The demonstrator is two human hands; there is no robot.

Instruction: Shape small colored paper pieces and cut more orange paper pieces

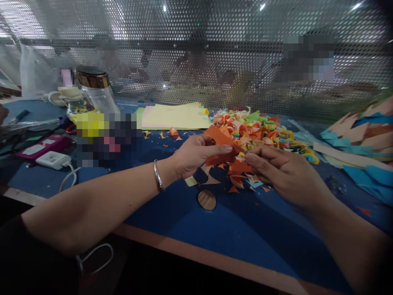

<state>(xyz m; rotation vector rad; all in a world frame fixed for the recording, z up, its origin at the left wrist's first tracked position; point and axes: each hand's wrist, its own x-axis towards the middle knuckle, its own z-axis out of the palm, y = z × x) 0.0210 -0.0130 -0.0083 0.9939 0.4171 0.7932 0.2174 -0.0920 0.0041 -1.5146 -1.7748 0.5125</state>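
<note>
My left hand (196,155) and my right hand (279,172) both pinch a piece of orange paper (222,148) just above the blue table cover (245,229). The left hand, with a silver bangle (158,175) on its wrist, holds the sheet's left part between thumb and fingers. My right hand's fingers are curled on the paper's right lower edge. Small orange, blue and white paper scraps (242,180) lie under the hands. A pile of curled coloured paper pieces (260,129) sits just behind them.
Yellow and pink paper sheets (175,116) lie flat at the back. Folded blue and tan paper shapes (362,139) are stacked at the right. A glass jar (96,92), a white charger (53,159) and a pink device (43,146) stand left. A round wooden disc (206,200) lies near. A perforated metal screen (196,53) backs the table.
</note>
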